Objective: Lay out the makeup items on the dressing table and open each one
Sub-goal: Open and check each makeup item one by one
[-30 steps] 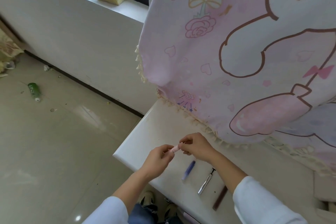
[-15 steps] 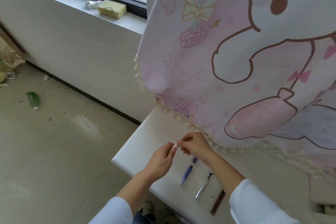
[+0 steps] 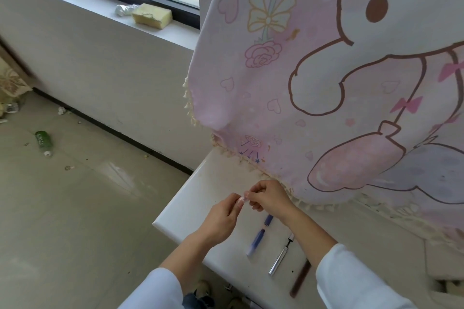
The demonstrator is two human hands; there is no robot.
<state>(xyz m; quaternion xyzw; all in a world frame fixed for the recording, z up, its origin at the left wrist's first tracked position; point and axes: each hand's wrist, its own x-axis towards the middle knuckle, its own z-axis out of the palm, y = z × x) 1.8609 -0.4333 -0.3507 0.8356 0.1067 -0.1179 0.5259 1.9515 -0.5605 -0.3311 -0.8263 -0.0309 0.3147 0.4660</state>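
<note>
A small pink tube (image 3: 241, 199) is pinched between the left hand (image 3: 224, 216) and right hand (image 3: 270, 197) – above the tabletop's (image 3: 190, 198) left edge; three slim items are laid nearer the front edge.

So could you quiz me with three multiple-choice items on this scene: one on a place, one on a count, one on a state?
1. Where does the yellow sponge lie?
A. on the windowsill
B. on the floor
C. on the dressing table

2. How many slim makeup items lie on the dressing table near the hands?
A. one
B. three
C. six

3. What are the hands doing?
A. resting flat
B. both pinching a small pink item
C. lifting the cloth

Answers:
1 A, it sits beside the window frame.
2 B: blue pen, silver tube, brown stick.
3 B: left hand and right hand meet on the small pink item.
</note>
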